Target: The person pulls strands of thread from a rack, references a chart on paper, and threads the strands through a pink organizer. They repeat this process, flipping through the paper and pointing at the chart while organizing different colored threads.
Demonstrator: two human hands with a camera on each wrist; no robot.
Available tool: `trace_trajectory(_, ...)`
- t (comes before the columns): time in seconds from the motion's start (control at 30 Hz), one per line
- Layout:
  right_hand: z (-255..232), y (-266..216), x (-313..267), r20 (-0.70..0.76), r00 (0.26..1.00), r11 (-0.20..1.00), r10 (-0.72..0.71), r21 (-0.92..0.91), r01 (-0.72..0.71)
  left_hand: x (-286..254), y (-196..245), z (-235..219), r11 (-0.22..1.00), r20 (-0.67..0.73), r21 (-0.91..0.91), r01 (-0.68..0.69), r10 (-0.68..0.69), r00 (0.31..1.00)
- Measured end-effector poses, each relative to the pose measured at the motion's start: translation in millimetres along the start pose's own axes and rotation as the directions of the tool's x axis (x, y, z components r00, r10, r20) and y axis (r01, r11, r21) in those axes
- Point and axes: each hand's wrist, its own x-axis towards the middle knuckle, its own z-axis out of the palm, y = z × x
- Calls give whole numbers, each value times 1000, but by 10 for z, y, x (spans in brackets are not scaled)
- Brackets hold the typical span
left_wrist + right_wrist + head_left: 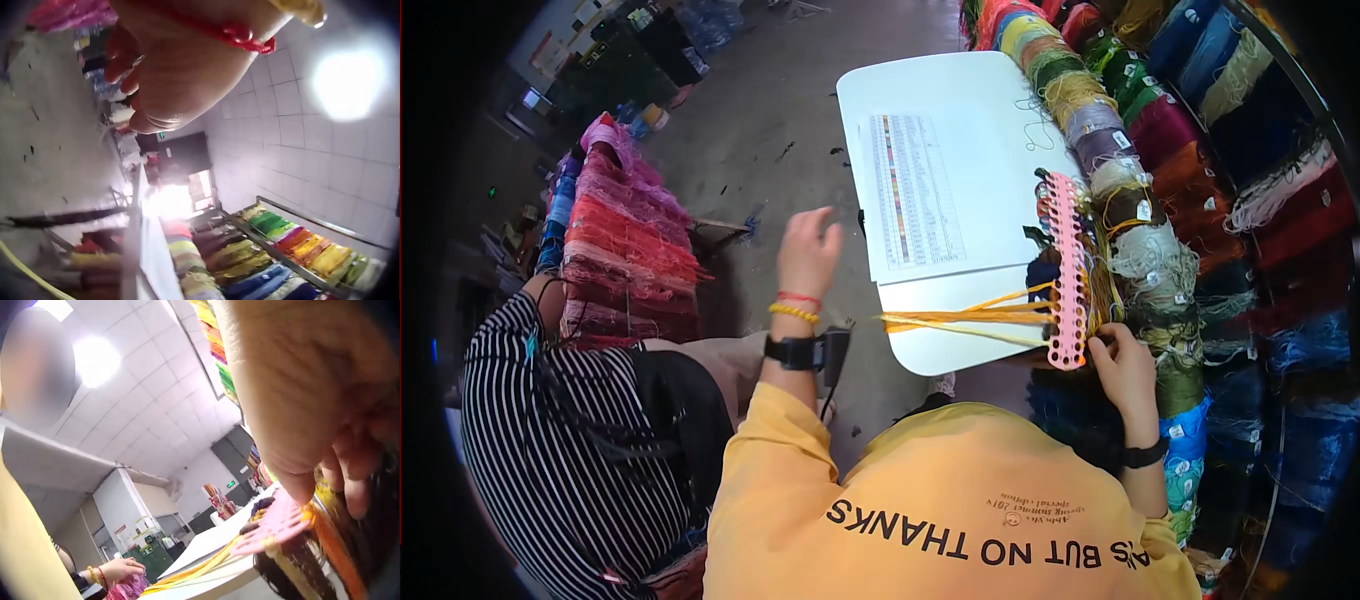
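A pink perforated strip [1065,270] stands on edge at the right side of a white board [940,110], against a row of thread skeins. Yellow and orange threads [970,318] run from its lower holes leftward across the board. My right hand [1122,365] holds the strip's lower end, fingers curled at it; the right wrist view shows those fingers [353,478] just above the pink strip [281,522]. My left hand [808,250] is raised over the floor left of the board, fingers relaxed, holding nothing. A printed colour chart [912,195] lies on the board.
Thread skeins [1190,150] of many colours fill the rack on the right. A pile of pink and red skeins [625,240] stands at the left. A person in a striped top [550,440] sits close at my left. Grey floor [770,120] lies beyond.
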Motion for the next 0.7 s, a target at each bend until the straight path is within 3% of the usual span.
trace_trajectory(0.07, -84, -135, 49, -14, 1000, 998, -17, 54, 18, 237, 199, 243, 999, 76, -37, -28, 31, 997)
trace_trajectory(0.17, -143, -368, 106, -37, 995, 987, -90, 130, 94, 483, 381, 391, 996, 158, 89, -28, 14, 987)
trace_trajectory(0.27, -84, -475, 169, 4, 995, 979, -97, 179, 95, 588, 369, 488, 980, 272, 197, 1, -55, 961)
trace_trajectory(0.53, 27, -614, 249, 56, 982, 974, -179, 150, 169, 776, 285, 566, 971, 430, 239, -6, -101, 897)
trace_trajectory(0.7, 8, -743, 289, 115, 976, 973, -186, 159, 167, 1016, 343, 568, 939, 563, 344, 17, -220, 797)
